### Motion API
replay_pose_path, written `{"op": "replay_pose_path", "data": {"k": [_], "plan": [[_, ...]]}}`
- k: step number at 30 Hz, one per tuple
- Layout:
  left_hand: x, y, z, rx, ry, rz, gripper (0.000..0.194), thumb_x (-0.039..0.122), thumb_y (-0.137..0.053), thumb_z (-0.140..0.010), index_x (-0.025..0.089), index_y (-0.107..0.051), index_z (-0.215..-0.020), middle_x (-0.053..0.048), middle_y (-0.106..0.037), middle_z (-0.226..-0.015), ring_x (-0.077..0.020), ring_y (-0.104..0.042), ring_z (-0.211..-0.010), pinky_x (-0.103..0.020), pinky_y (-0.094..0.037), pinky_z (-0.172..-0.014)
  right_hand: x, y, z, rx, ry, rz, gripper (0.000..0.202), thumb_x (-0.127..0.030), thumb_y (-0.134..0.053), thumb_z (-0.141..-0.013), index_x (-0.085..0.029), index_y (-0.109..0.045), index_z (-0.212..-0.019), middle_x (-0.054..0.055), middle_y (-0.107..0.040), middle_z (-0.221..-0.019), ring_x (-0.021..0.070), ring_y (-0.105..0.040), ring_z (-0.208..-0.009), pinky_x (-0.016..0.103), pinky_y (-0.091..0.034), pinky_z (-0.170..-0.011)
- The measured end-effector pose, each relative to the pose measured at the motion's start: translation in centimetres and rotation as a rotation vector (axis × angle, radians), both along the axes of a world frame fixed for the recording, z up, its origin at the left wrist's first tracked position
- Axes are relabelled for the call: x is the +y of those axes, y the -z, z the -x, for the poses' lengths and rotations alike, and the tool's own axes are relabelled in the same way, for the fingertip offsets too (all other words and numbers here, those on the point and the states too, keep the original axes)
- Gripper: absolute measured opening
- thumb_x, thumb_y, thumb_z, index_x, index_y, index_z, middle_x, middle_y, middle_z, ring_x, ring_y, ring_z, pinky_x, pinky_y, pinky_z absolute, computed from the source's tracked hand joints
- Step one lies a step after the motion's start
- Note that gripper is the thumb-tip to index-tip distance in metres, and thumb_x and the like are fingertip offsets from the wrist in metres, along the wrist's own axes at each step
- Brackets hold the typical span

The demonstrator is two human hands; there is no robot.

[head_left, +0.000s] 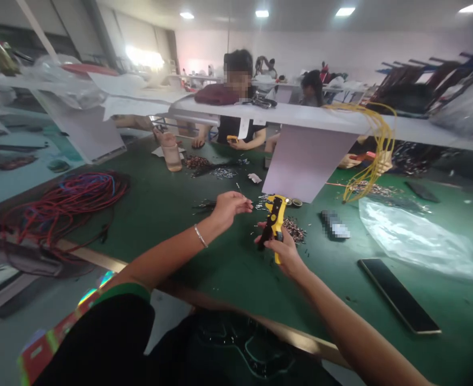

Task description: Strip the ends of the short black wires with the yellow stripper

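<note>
My right hand (pixel 286 249) is wrapped round the handles of a yellow and black wire stripper (pixel 276 217), its head pointing up and away from me. Just left of the tool, my left hand (pixel 230 208) is closed in a pinch. A thin, pale-tipped piece (pixel 238 186) shows above its knuckles; whether the fingers hold it is unclear. Dark short wires (pixel 204 206) lie beside the left hand. Small silver pieces (pixel 262 201) are scattered between the hands and the divider. A pile of small copper-coloured pieces (pixel 295 230) sits right behind the right hand.
Red and blue cable coils (pixel 87 193) lie at the left. A black phone (pixel 399 295), a clear plastic bag (pixel 417 236) and a blurred dark object (pixel 335 225) are on the right. A white divider (pixel 300 161) supports the shelf (pixel 292 113), where yellow wires (pixel 384 134) hang. Co-workers sit opposite.
</note>
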State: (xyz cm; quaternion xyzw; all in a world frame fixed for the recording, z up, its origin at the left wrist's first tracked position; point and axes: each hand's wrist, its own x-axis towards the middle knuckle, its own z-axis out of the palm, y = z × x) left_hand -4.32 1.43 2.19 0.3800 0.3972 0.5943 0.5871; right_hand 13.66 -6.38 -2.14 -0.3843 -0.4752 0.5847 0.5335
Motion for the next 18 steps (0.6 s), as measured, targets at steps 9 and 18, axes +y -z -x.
{"op": "replay_pose_path", "data": {"k": [9,18], "plan": [[0.0,0.1,-0.6,0.113,0.133,0.067,0.009,0.004,-0.069,-0.079,0.01,-0.062,-0.078,-0.004,-0.069,-0.073,-0.0126,-0.066,-0.064,-0.034,-0.055,-0.079,1.9,0.3,2.9,0.079,0.19,0.068,0.037,-0.02,-0.07,-0.057,-0.019,-0.062,-0.093,0.0,-0.071,-0.081,0.0208,-0.069,-0.073,0.035,-0.051,-0.073],[-4.4,2.2,-1.9,0.294,0.493,0.133,0.036,0.006,-0.079,-0.059,0.015,-0.074,-0.093,-0.004,-0.071,-0.092,-0.0195,-0.064,-0.094,-0.036,-0.047,-0.092,3.1,1.4,2.0,-0.098,0.389,0.059,0.027,-0.029,-0.065,-0.062,-0.02,-0.062,-0.088,-0.001,-0.066,-0.076,0.0177,-0.06,-0.071,0.031,-0.048,-0.067]]}}
